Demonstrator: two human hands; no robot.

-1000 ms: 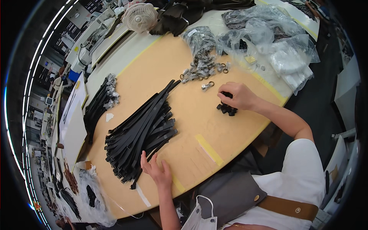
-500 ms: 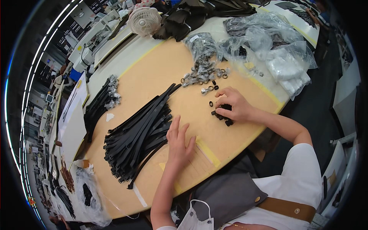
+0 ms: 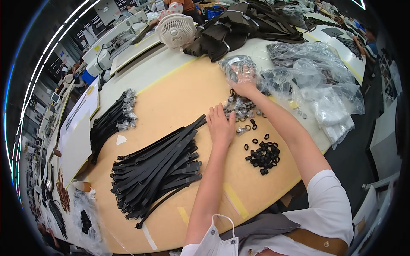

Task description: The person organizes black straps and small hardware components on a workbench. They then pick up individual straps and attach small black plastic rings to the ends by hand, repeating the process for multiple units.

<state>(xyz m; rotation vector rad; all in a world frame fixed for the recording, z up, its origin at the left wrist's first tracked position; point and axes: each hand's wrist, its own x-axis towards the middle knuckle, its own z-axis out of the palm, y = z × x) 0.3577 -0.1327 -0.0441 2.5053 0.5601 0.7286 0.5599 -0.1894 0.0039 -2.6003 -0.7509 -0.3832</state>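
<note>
Bag (image 3: 226,64): I have clear plastic near the far end of the tan tabletop (image 3: 183,94).
Metal fittings (image 3: 242,112): heaped at the bag's near end, many of them in clear wrap.
Right hand (image 3: 245,83): laid at the bag, fingers loosely spread; from my end I cannot tell whether it grips anything (the shiny plastic muddles the fingertips).
Left hand (image 3: 220,127): back upward, fingers extended, thumb apart, nothing in its grasp that I can see; it sits just beside the fittings.
Straps (image 3: 158,166): a black bundle, splayed toward my lower left, its gathered tips reaching the left hand.
Black rings (image 3: 265,158): a loose pile right of the straps, a few strays apart.
White fan (image 3: 176,32): beyond the tabletop, beside dark material (image 3: 226,32).
</note>
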